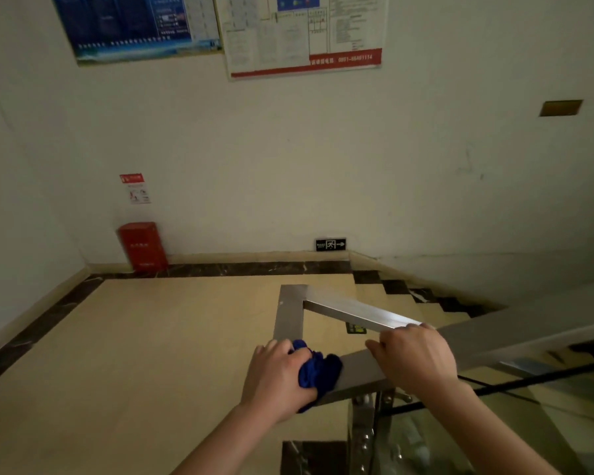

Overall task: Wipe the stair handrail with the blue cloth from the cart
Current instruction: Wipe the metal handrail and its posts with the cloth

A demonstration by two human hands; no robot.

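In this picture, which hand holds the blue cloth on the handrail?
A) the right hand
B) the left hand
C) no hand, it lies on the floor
B: the left hand grips the blue cloth against the handrail, while the right hand holds bare metal.

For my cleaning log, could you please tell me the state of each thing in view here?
handrail, bare steel, glossy.
blue cloth, bunched up, pressed on the handrail near its corner.
left hand, grips the blue cloth.
right hand, holds the handrail, fingers curled over its far edge.
red cabinet, shut, standing on the floor against the wall.
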